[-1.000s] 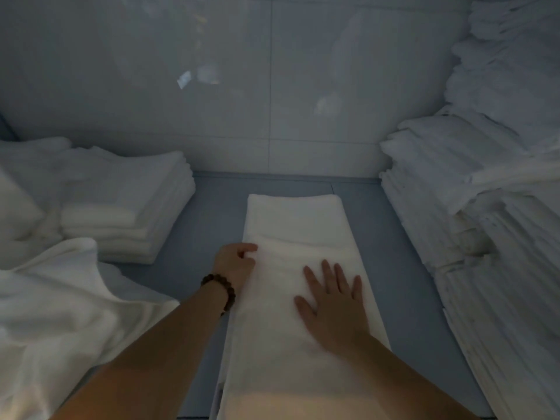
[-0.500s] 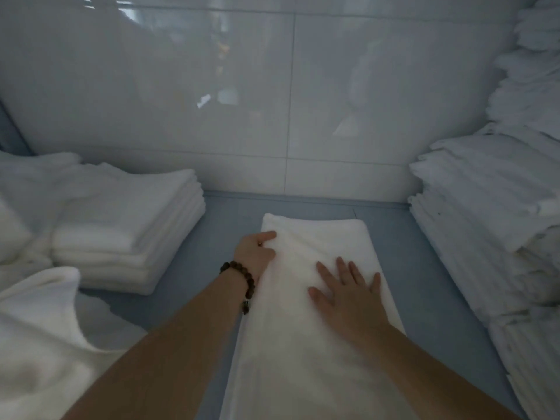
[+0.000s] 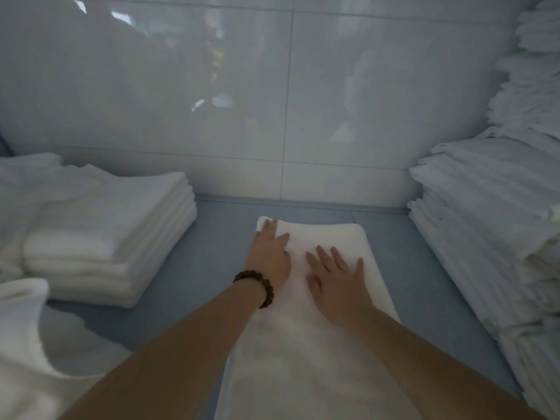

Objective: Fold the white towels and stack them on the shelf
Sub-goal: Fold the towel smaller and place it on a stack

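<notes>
Smoothing a lengthwise-folded towel [image 3: 318,359] on the shelf [image 3: 212,268], just right of the folded stack [image 3: 115,237].
Left hand [image 3: 269,256] and right hand [image 3: 336,280] press flat, fingers spread, gripping nothing; best practice here is probably to sweep creases outward and square the far corners before folding again.

towel stacks [image 3: 109,234] flanking, blue shelf [image 3: 218,237] between

Head camera, looking down, close over towel [image 3: 303,359]

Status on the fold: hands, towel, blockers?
Hands open: left hand at far left corner of towel, right hand flat mid-towel. Towel a long strip on shelf. Nothing blocking; folded stack apart, left.
</notes>
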A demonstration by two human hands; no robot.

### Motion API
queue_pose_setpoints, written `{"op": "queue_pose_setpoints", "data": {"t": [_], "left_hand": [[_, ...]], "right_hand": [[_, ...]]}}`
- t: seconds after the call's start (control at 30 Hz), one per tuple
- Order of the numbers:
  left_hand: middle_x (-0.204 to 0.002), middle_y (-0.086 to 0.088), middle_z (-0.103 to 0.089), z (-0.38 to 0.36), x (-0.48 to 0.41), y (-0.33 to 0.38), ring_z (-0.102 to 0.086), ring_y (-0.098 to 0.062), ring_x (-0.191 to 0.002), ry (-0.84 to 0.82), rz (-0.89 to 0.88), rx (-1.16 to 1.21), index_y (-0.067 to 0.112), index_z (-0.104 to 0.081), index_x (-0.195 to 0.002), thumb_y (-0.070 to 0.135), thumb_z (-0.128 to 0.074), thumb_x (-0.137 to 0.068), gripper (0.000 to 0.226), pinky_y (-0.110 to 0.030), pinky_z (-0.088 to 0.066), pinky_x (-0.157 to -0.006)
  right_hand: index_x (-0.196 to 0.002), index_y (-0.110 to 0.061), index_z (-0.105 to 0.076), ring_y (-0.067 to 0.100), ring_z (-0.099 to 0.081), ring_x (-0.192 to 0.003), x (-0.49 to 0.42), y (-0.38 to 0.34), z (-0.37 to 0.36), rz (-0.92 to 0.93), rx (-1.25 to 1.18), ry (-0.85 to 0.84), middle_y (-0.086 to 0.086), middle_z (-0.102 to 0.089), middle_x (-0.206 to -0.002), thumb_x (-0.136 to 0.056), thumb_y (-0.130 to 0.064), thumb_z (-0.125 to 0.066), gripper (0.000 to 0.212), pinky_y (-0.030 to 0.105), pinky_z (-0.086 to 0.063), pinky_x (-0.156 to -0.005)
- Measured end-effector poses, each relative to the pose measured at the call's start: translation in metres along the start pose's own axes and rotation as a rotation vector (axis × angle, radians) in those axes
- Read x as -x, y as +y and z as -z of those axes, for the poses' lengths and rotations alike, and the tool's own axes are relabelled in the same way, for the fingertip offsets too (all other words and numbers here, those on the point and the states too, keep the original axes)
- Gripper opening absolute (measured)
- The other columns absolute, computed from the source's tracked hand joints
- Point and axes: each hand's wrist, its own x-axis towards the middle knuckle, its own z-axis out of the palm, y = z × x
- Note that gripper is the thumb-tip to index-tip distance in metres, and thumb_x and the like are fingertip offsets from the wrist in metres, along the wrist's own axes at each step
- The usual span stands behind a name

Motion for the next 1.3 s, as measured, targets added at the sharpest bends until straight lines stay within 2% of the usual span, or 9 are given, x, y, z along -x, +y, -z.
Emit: {"op": "queue_pose_setpoints", "data": {"t": [0.03,0.1,0.23,0.33,0.53,0.73,0.93,1.13,1.3], "left_hand": [[-0.158,-0.009,-0.001,-0.008,0.005,0.005,0.003,-0.023,-0.145,-0.054,-0.094,-0.140,0.012,-0.026,-0.146,0.019,-0.030,-0.097,0.049,-0.033,-0.001,-0.117],[-0.158,-0.005,0.000,-0.020,0.013,0.000,0.004,-0.021,-0.145,-0.166,-0.080,-0.288,0.014,-0.012,-0.149,0.030,-0.019,-0.099,0.053,-0.039,0.000,-0.117],[-0.158,0.001,0.007,-0.011,0.015,-0.030,0.005,-0.026,-0.145,-0.249,0.101,-0.364,0.025,0.002,-0.150,0.053,-0.009,-0.096,0.062,-0.044,0.001,-0.117],[-0.158,-0.001,0.005,-0.005,0.016,-0.022,0.009,-0.026,-0.144,-0.198,0.114,-0.520,0.018,-0.001,-0.150,0.045,-0.009,-0.097,0.059,-0.049,0.009,-0.114],[-0.158,0.000,0.004,-0.018,0.079,-0.001,0.007,-0.020,-0.145,-0.260,-0.179,-0.398,0.024,0.004,-0.149,0.047,-0.009,-0.095,0.060,-0.040,0.007,-0.114],[-0.158,-0.002,0.007,0.017,0.107,-0.002,0.008,-0.022,-0.145,-0.346,0.070,-0.478,0.020,0.004,-0.149,0.041,-0.011,-0.098,0.057,-0.044,0.005,-0.116],[-0.158,-0.002,0.006,0.010,0.205,0.044,0.010,-0.022,-0.144,-0.342,-0.157,-0.322,0.028,0.006,-0.148,0.038,-0.011,-0.094,0.057,-0.041,0.012,-0.112],[-0.158,0.005,0.004,0.007,0.214,0.029,0.010,-0.017,-0.144,-0.251,-0.160,-0.389,0.035,0.005,-0.147,0.042,-0.006,-0.096,0.052,-0.038,0.015,-0.113],[-0.157,-0.001,0.013,0.013,0.197,0.034,0.015,-0.023,-0.143,-0.305,-0.004,-0.407,0.028,0.008,-0.148,0.039,-0.008,-0.098,0.053,-0.040,0.013,-0.114]], "right_hand": [[-0.150,-0.030,-0.004,0.016,0.006,-0.147,-0.008,-0.004,0.000,0.062,-0.014,-0.029,-0.007,0.002,-0.160,-0.100,-0.040,-0.017,0.052,0.059,0.003,-0.115],[-0.150,-0.031,-0.005,0.014,0.004,-0.147,-0.023,-0.003,-0.004,0.139,-0.002,-0.077,-0.009,0.000,-0.159,-0.100,-0.039,-0.018,0.052,0.059,0.001,-0.115],[-0.149,-0.036,-0.005,0.016,0.003,-0.147,-0.043,0.038,0.003,-0.166,0.002,-0.087,-0.009,0.003,-0.159,-0.099,-0.048,-0.012,0.052,0.058,0.002,-0.115],[-0.150,-0.029,-0.004,0.021,0.005,-0.147,-0.040,0.052,0.011,-0.300,0.092,-0.118,-0.003,0.004,-0.160,-0.099,-0.045,-0.010,0.054,0.059,0.002,-0.115],[-0.149,-0.035,-0.007,0.016,0.002,-0.147,0.022,-0.005,-0.009,-0.014,0.004,-0.043,-0.005,-0.001,-0.160,-0.100,-0.044,-0.014,0.051,0.055,0.001,-0.116],[-0.150,-0.028,0.001,0.019,0.004,-0.147,0.080,0.009,0.015,-0.253,0.055,-0.148,-0.001,0.005,-0.160,-0.098,-0.049,-0.011,0.057,0.054,0.000,-0.117],[-0.149,-0.028,0.007,0.021,0.018,-0.145,0.167,-0.040,0.007,-0.145,0.021,-0.161,-0.002,0.016,-0.158,-0.100,-0.040,-0.013,0.054,0.059,0.005,-0.114],[-0.148,-0.035,0.005,0.020,0.016,-0.145,0.170,-0.050,-0.001,-0.182,-0.025,-0.117,-0.005,0.013,-0.158,-0.100,-0.042,-0.011,0.052,0.062,0.007,-0.112],[-0.148,-0.036,0.008,0.021,0.018,-0.145,0.146,-0.049,0.009,-0.164,-0.006,-0.195,-0.005,0.018,-0.157,-0.098,-0.048,-0.008,0.054,0.064,0.009,-0.111]]}}
